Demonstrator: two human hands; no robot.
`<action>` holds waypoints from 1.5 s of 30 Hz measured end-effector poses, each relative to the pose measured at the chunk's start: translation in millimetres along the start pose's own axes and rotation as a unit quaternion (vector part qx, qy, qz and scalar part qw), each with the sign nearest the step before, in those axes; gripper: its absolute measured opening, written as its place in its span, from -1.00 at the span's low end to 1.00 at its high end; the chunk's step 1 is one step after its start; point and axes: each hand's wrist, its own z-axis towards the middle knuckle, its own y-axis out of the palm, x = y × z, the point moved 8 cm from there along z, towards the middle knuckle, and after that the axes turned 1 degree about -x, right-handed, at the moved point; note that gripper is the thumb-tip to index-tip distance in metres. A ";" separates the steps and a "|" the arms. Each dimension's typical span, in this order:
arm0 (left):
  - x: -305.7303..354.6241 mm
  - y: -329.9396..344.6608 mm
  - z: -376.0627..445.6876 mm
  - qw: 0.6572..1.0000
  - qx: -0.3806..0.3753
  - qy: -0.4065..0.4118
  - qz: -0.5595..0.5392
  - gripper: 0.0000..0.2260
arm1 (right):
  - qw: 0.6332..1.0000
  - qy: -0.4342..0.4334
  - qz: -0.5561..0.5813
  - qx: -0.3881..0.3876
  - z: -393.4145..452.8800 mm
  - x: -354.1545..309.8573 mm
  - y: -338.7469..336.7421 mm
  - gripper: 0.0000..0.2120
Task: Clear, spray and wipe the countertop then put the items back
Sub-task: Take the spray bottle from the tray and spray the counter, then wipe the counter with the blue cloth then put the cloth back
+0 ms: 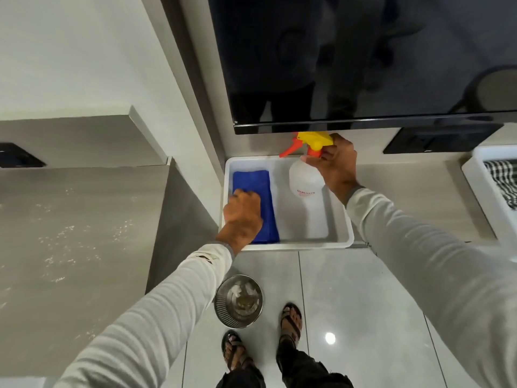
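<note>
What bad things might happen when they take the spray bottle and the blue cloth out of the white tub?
1. The spray bottle, held at its neck by the right hand, has its yellow top right under the black screen; lifted straight up, it may bump the edge.
2. The white tub juts past the shelf edge; the left hand pressing on the blue cloth might tip it toward the metal bin.

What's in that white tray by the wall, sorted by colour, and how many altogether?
Blue: 1, a folded blue cloth
Clear with a yellow and orange top: 1, a spray bottle
Total: 2, both in the white tray
</note>
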 end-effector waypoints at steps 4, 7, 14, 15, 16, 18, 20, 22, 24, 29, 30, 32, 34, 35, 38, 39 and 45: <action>2.5 8.1 -0.6 0.995 -0.037 0.014 0.096 -0.48 | 1.000 0.007 -0.019 0.004 -11.6 -2.9 -3.1 -0.59; 11.8 22.1 -6.4 0.982 -0.041 0.031 0.180 -0.35 | 0.996 0.046 -0.051 0.062 -34.1 1.8 -13.1 -0.52; 5.8 26.8 -11.4 0.990 -0.043 0.018 0.133 -0.55 | 0.945 0.197 -0.200 -0.165 -97.1 41.2 58.7 -0.63; 2.9 28.8 -12.1 0.993 -0.050 0.024 0.108 -0.61 | 0.938 0.199 -0.203 -0.196 -97.2 39.9 75.2 -0.62; -0.5 31.4 -13.3 0.995 -0.059 0.029 0.077 -0.66 | 0.938 0.196 -0.197 -0.207 -93.0 36.7 89.9 -0.64; -8.3 37.9 -17.5 0.996 -0.084 0.032 0.004 -0.71 | 0.945 0.186 -0.186 -0.195 -77.1 32.6 114.4 -0.68; -16.6 44.2 -21.3 0.992 -0.107 0.028 -0.054 -0.69 | 0.947 0.183 -0.203 -0.170 -58.0 32.2 131.6 -0.64; -20.6 47.7 -23.0 0.990 -0.117 0.036 -0.076 -0.65 | 0.947 0.211 -0.192 -0.147 -42.6 35.7 143.8 -0.51; -20.6 52.7 -24.4 0.989 -0.122 0.047 -0.075 -0.58 | 0.946 0.237 -0.175 -0.138 -34.3 41.6 154.2 -0.44; -20.9 52.7 -25.9 0.988 -0.108 0.051 -0.094 -0.56 | 0.946 0.268 -0.133 -0.124 -35.5 56.3 165.7 -0.53; -23.3 46.3 -25.0 0.984 -0.081 0.050 -0.149 -0.59 | 0.949 0.273 -0.104 -0.121 -37.2 55.2 164.3 -0.55; -35.8 26.6 -25.6 0.953 0.019 0.033 -0.302 -0.62 | 0.953 0.273 -0.023 -0.128 -41.5 47.4 159.6 -0.63; -55.6 6.0 -32.4 0.886 0.126 -0.005 -0.447 -0.58 | 0.952 0.264 0.057 -0.144 -46.6 31.2 150.1 -0.77; -66.5 -1.7 -37.2 0.851 0.163 -0.027 -0.499 -0.53 | 0.951 0.256 0.083 -0.152 -48.8 19.7 143.5 -0.77; -92.1 -17.0 -42.9 0.771 0.160 -0.057 -0.614 -0.30 | 0.948 0.221 0.130 -0.188 -54.4 -24.9 130.5 -0.61; -96.3 -19.8 -41.6 0.755 0.116 -0.048 -0.644 -0.26 | 0.943 0.207 0.150 -0.212 -56.3 -41.0 132.1 -0.63; -125.8 -44.4 -84.2 0.705 -0.021 0.082 -0.704 -0.51 | 0.889 0.133 0.226 -0.375 -96.4 -151.0 189.4 -0.77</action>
